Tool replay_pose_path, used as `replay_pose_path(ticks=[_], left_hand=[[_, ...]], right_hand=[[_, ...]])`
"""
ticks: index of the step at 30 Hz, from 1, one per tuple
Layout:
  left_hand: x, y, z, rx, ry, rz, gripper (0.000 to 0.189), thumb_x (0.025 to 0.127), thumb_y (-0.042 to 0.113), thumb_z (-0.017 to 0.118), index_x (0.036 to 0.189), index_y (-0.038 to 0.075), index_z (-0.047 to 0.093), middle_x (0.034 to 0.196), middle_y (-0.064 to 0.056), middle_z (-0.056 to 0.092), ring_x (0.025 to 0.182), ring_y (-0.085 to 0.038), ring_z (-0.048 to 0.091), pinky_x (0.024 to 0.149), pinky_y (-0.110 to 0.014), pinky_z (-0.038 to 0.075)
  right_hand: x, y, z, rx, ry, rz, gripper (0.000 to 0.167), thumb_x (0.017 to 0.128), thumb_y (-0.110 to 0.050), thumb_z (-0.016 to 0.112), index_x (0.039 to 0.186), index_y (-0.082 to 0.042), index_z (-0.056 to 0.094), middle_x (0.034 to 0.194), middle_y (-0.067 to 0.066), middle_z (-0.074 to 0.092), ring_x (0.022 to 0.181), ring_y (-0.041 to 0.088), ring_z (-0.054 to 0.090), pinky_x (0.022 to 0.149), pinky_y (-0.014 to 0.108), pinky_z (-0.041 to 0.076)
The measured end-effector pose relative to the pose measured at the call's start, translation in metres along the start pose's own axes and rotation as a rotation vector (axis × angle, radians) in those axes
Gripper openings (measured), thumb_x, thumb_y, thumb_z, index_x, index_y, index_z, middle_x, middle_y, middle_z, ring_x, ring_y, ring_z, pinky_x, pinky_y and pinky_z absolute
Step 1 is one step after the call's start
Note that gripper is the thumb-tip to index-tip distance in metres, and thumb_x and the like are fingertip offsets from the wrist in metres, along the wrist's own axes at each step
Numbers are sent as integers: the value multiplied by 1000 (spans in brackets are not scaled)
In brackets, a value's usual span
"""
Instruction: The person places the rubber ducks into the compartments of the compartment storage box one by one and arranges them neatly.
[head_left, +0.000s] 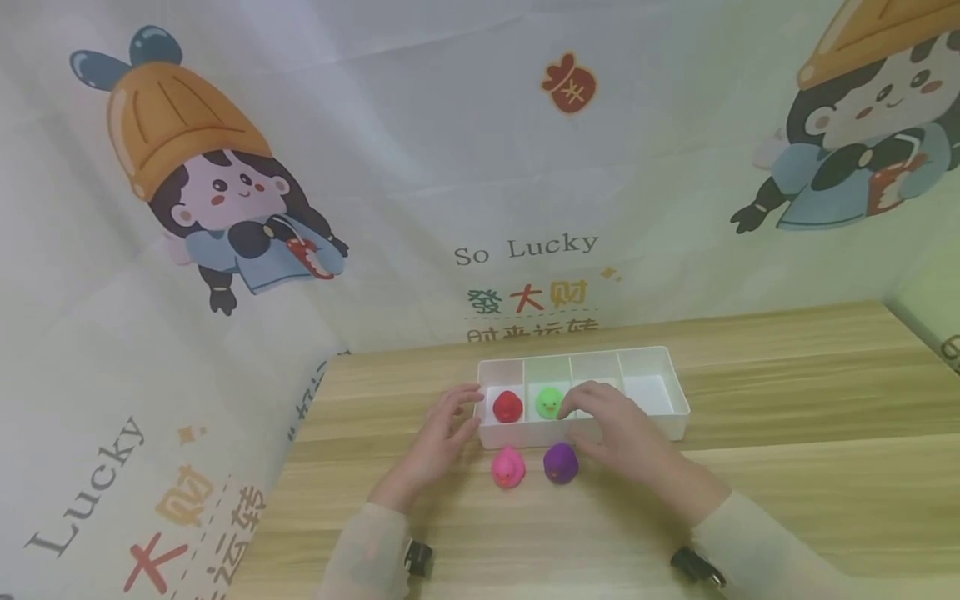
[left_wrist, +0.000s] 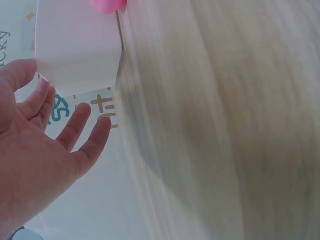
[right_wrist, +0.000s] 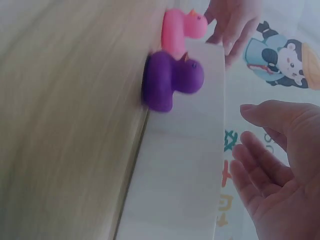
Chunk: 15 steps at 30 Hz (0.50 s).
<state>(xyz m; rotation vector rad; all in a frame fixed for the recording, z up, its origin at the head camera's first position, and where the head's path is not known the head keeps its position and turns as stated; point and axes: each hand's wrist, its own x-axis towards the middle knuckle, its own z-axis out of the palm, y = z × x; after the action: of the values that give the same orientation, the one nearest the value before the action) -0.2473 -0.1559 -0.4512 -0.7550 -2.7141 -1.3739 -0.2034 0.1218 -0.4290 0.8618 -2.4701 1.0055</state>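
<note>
Four toy ducks lie close about our fingers. Our left hand (head_left: 438, 442) is at the left end of the white box (head_left: 517, 436), its fingers spread apart; the thumb touches the corner nearest us, while the other fingertips reach round the end wall. Our right hand (head_left: 618, 429) hovers over the box, thumb apart from the loosely bent fingers, and in the right wrist view we see nothing pinched between them.

Just right of our left fingertips, the red duck (head_left: 507, 407) sits in the leftmost compartment. The green duck (head_left: 549, 402) is in the next one, just left of our right fingertips; we cannot tell whether they touch it. Our right hand partly hides the third compartment, and the fourth lies to the right of those fingers.

On our side of the box, the pink duck (head_left: 508, 469) stands on the wooden table (head_left: 480, 533), to the right of our left thumb and nearer us. The purple duck (head_left: 561, 463) stands beside it, just left of our right thumb. Well beyond all our fingertips hangs a pale cloth (head_left: 420, 167) with printed cartoon figures and lettering, including "So Lucky".
</note>
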Motion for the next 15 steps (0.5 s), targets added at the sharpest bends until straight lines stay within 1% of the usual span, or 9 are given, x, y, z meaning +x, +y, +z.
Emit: replay_pose_path(ticks=[3,6,8,11,13,15], left_hand=[[0,-1,0,-1,-4,-12,35,89,10,52,123,8,46,134,-2,34,113,-30,38,92,-46,35],[0,2,-1,-2,-7,-17,34,89,12,52,123,10,46,135,-3,34,114,-30,38,92,-46,35],[-1,9,-3,-22,-13,-16,34,89,13,52,122,10,46,135,-6,33,114,-32,37,92,-48,33],[-4,25,-6,-37,-24,-22,33,90,13,51,122,9,45,135,-11,33,114,-36,35,92,-51,32],[-5,32,-8,-48,-30,-37,33,90,12,51,122,7,45,135,-13,32,115,-38,34,93,-51,31],[-4,26,-7,-27,-26,-35,33,90,14,51,122,9,45,135,-9,32,114,-35,35,93,-49,33]], right_hand=[[-2,-4,4,-4,-19,3,27,70,-9,71,93,-18,59,102,-7,55,101,8,46,88,28,39],[-5,-6,8,-9,-25,21,28,70,-11,72,93,-19,59,100,-10,55,99,6,46,87,26,39],[-8,-6,11,-14,-27,37,28,69,-12,73,92,-21,60,99,-12,54,98,4,47,86,24,40],[-11,-6,15,-17,-32,57,27,69,-14,74,92,-22,60,97,-14,55,95,3,47,84,24,41],[-14,-6,17,-17,-42,69,27,69,-16,74,91,-23,61,96,-15,54,93,3,48,82,23,42],[-15,-6,20,-17,-52,71,26,69,-17,74,91,-24,61,94,-15,54,91,3,48,81,23,42]])
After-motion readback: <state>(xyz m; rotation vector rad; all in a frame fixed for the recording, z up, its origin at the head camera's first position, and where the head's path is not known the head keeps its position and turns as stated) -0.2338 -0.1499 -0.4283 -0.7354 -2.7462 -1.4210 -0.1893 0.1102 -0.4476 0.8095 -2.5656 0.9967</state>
